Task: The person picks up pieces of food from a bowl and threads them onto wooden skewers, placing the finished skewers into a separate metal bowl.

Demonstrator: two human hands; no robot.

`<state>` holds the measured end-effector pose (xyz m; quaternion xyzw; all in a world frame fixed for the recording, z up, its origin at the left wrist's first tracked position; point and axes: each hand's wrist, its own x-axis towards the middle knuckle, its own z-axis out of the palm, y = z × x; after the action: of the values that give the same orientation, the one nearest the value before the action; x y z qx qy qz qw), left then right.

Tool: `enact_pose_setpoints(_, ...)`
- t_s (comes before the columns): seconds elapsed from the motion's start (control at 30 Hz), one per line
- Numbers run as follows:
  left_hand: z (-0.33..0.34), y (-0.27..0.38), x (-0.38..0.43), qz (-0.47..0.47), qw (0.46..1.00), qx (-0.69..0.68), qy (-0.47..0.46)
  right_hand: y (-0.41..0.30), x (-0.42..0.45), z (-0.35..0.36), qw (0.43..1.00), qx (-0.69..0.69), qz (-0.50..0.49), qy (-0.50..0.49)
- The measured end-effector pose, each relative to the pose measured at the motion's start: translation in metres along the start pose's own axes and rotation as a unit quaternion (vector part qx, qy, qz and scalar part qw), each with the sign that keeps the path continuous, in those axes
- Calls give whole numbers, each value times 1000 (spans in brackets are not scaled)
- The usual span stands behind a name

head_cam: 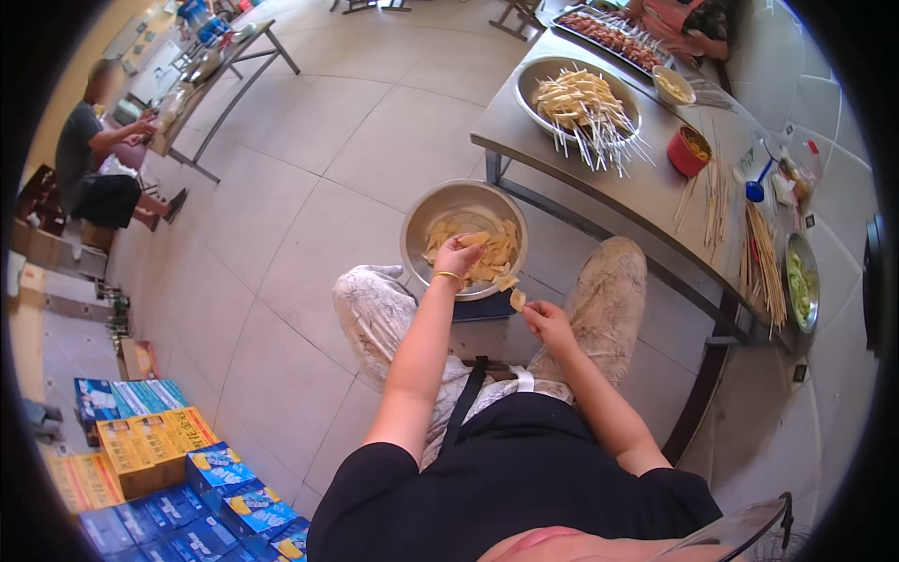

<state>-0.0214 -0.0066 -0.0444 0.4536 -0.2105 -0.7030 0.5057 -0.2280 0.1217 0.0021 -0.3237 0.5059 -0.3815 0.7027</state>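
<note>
A large steel bowl [416, 211] in front of me, between my knees, holds thin pale-yellow food slices [502, 246]. Over it is my left hand [460, 258], a yellow bracelet at the wrist, pinching a yellow slice [475, 239]. My right hand [551, 327] is just outside the near right rim. Its fingertips close at the end of a small folded yellow piece [517, 301]. Another piece [507, 282] lies in line with that one, near the rim. Both look threaded on a skewer, though the stick itself is too fine to make out.
To the right, a metal table [562, 186] bears a bowl [523, 95] of skewered slices, a tray of meat skewers [611, 38], a red tin [688, 151], bamboo skewers [762, 270] and a bowl of greens [801, 281]. Stacked cartons [161, 449] stand lower left. Two other people sit farther off.
</note>
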Motion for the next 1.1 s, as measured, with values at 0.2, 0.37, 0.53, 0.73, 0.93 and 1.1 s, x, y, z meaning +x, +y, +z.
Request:
enact_pose_setpoints(0.2, 2, 5, 0, 0, 999, -34, 21, 3, 0, -4, 1000, 17, 0, -2)
enact_pose_setpoints(0.37, 5, 9, -4, -24, 999, -32, 22, 3, 0, -3, 1000, 15, 3, -2)
enact_pose_setpoints(0.53, 7, 12, -7, -34, 999, -12, 14, 1, 0, -3, 1000, 15, 7, -7)
enact_pose_setpoints(0.73, 4, 13, -5, -58, 998, -19, 10, -3, -2, -4, 1000, 12, -4, -20)
enact_pose_setpoints(0.93, -1, 15, -3, -91, 995, -43, -6, -7, -3, -4, 999, 15, -2, -32)
enact_pose_setpoints(1.1, 2, 18, -5, -94, 995, -15, -5, -4, -2, -5, 999, 26, 13, -15)
